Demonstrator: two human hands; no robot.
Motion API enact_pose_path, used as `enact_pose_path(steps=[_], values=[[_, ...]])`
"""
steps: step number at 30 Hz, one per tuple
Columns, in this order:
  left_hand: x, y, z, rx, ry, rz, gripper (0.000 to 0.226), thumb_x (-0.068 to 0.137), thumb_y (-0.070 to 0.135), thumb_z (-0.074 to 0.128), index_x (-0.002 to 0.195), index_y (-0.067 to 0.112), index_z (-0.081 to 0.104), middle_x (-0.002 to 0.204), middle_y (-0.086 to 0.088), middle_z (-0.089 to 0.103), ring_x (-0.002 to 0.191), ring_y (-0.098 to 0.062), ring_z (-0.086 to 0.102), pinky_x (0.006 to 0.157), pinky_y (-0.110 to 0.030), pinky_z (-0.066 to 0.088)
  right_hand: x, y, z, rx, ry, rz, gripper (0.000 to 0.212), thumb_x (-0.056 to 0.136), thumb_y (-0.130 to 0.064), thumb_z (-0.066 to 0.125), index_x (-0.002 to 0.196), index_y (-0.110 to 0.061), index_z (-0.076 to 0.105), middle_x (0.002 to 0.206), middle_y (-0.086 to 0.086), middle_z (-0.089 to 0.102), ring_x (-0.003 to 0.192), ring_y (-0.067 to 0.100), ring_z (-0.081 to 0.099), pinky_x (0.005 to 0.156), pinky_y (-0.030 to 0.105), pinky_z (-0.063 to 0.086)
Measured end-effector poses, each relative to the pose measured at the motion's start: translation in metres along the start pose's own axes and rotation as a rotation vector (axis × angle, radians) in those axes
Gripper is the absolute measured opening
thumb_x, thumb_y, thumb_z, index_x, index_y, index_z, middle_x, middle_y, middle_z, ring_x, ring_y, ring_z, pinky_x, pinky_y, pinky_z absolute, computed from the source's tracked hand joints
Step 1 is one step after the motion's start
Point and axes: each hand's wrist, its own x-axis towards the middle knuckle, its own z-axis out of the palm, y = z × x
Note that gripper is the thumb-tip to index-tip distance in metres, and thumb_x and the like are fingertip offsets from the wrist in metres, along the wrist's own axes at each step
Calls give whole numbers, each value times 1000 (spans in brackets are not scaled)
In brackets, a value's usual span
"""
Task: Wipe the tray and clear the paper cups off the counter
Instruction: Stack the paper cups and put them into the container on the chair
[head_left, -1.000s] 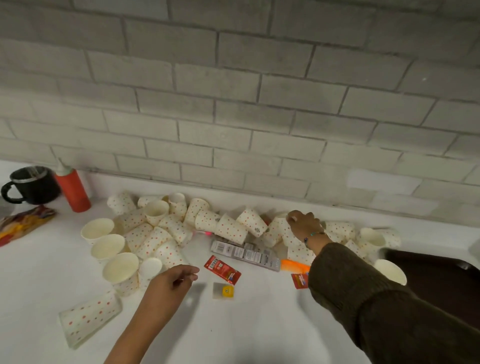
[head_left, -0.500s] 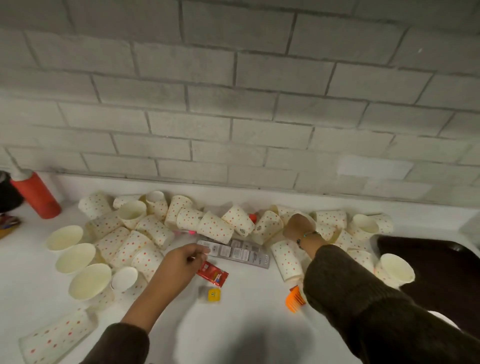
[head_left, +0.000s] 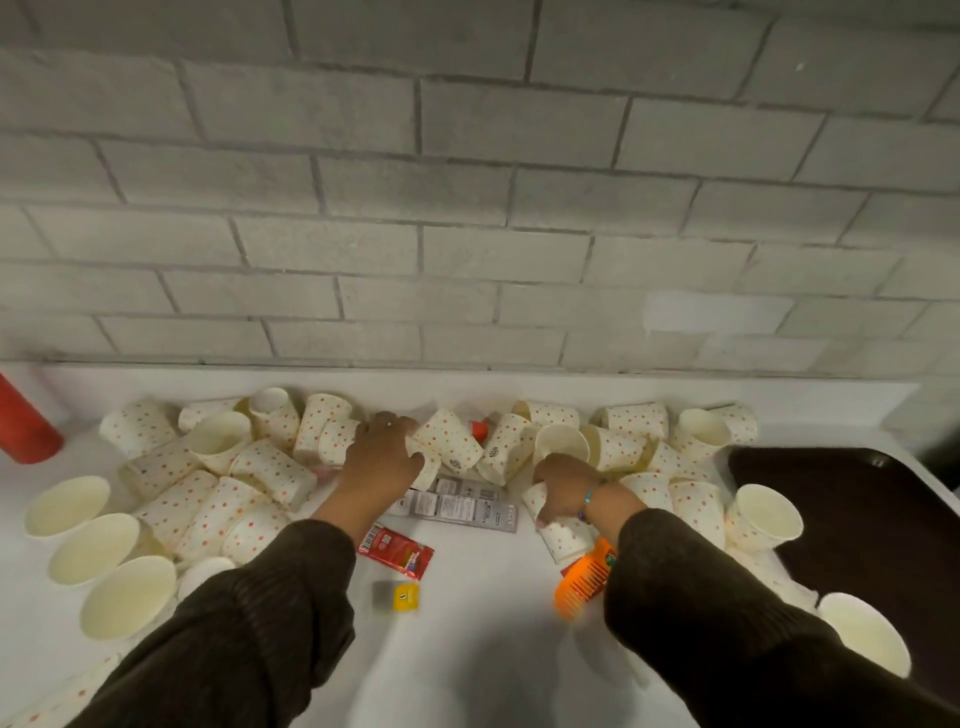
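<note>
On the white counter, along the foot of the grey brick wall, lies a heap of dotted paper cups. Most of them are on their sides, and three at the far left show me their open mouths. I see both hands inside this heap. The left hand is palm down, its fingers bent in among the cups and the thumb against one of them; I cannot tell if it really has hold of a cup. The right hand, with a beaded bracelet on the wrist, has fingers and thumb curled round a lying cup. Between the hands lies a grey packet, and nearer to me a red sachet and a small yellow and grey piece. An orange comb lies just beside the right sleeve. The dark brown tray sits at the right end of the counter, with two open cups near its left edge. A red bottle stands at the far left.
</note>
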Motion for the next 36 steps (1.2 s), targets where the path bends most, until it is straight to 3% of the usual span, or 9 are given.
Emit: enact_pose_path(steps=[6,10,14,21,25,28,30,33,36], values=[[25,-1,12,138,-60,-100,66,83,54,55,138,24,35,147,-13,32,133,-39,31,105,-53,31,-10,8,-7,77,184,57,44,84,-34,64,119,-9,58,122,6,56,113,23,53,89,29,44],[34,1,18,223,-26,-70,61,81,61,53,132,29,43,139,-11,39,126,-39,38,102,-55,31,-37,12,-15,416,482,78,31,78,-38,70,94,-12,65,92,0,58,93,21,59,70,25,39],[37,6,24,194,-60,-73,49,81,55,57,124,31,50,131,-8,43,118,-37,44,98,-50,31,-65,10,3,708,695,70,22,76,-32,74,77,-17,58,85,-6,54,78,11,52,61,14,35],[22,11,26,22,-65,0,8,84,36,65,89,30,62,109,2,59,100,-23,55,92,-40,31,-94,2,38,875,673,68,5,84,-19,67,86,-15,65,93,-3,55,87,11,53,70,10,36],[4,9,25,-181,-69,12,15,85,24,65,99,18,64,106,-1,66,96,-20,60,86,-33,44,-105,-1,40,828,674,58,9,89,-17,60,96,-15,65,101,-3,57,92,10,51,70,10,36],[-19,7,19,-329,24,14,17,86,17,64,101,10,63,103,-2,66,96,-20,59,81,-24,40,-113,-8,40,796,702,67,13,92,-20,57,101,-16,65,106,-3,58,95,13,51,66,8,38],[-39,7,12,-473,101,-8,12,85,13,65,96,10,63,97,-2,65,89,-16,57,77,-21,39,-122,-15,41,796,734,59,13,92,-21,56,101,-17,64,104,-5,58,92,12,51,56,6,42],[-68,10,2,-662,148,-29,10,82,10,69,83,15,61,82,3,63,78,-12,56,63,-13,39,-133,-22,43,726,765,47,14,94,-24,53,102,-19,63,96,-10,58,83,6,51,61,8,34],[-100,11,-3,-802,137,-29,17,79,9,72,76,21,61,79,6,64,74,-11,59,64,-15,42,-146,-30,48,731,778,44,16,95,-20,50,101,-16,64,82,-14,54,69,-2,47,60,9,31]])
